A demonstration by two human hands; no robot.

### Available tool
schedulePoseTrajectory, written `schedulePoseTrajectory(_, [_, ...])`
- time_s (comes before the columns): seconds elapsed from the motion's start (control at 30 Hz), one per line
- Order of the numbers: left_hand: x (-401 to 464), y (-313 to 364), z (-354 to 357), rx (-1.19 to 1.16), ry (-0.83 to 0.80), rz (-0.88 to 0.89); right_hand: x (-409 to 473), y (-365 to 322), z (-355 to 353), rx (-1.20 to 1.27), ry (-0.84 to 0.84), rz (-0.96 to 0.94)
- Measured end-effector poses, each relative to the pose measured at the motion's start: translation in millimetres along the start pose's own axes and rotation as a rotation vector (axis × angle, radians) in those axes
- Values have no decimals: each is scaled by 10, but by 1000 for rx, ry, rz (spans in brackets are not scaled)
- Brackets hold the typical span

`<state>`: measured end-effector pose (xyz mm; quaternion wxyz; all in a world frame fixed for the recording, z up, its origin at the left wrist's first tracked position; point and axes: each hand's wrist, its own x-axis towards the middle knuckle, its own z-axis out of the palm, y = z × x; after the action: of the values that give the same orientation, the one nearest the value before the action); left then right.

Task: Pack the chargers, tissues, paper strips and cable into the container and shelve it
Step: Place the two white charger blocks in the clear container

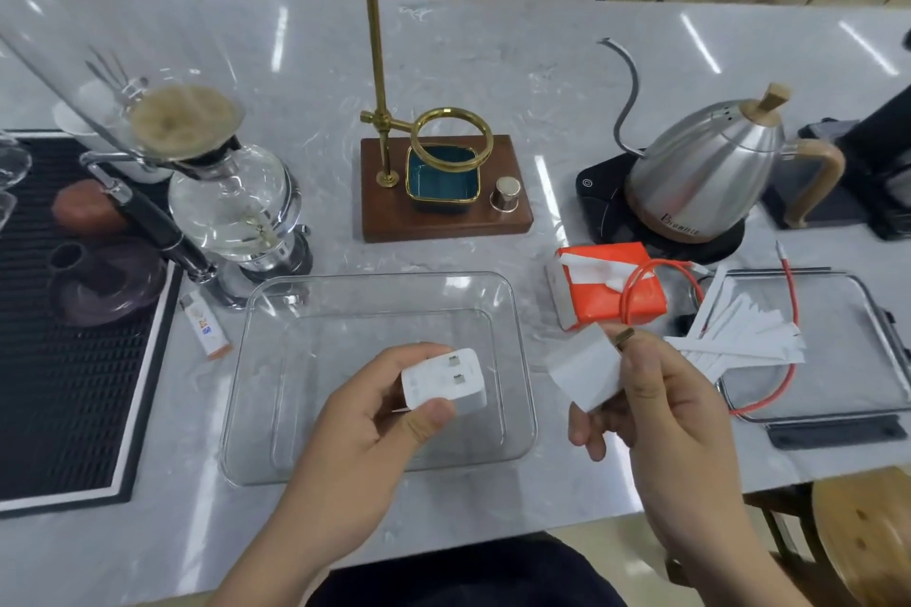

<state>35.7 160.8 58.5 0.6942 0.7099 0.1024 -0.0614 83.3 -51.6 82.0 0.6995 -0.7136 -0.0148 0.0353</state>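
Left hand (374, 414): forearm enters from bottom, thumb and curled fingers clamp a white charger (443, 382).
Right hand (655, 399): level with the left, fingers curled, pinching a second white charger (584, 367).

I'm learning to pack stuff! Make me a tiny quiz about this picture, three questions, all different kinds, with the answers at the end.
1. True or false: the clear container already has the tissue pack inside it.
2. What does the left hand hold? A) a white charger B) the red cable C) a kettle
3. Fill the gap: the paper strips lie on the ______ side of the container.

Key
1. False: the tissue pack lies on the counter, outside the container.
2. A. The right hand holds the other white charger.
3. Right.
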Motion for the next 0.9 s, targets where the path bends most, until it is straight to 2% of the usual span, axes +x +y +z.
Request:
schedulePoseTrajectory(0.33, [82, -40, 60, 142, -47, -69, 184, 16, -96, 22, -20, 6])
schedulePoseTrajectory(0.6, [190, -118, 83, 498, -76, -48, 258, 72, -151, 29, -26, -4])
schedulePoseTrajectory(0.9, [312, -164, 216, 508, -170, -103, 290, 105, -176, 43, -31, 35])
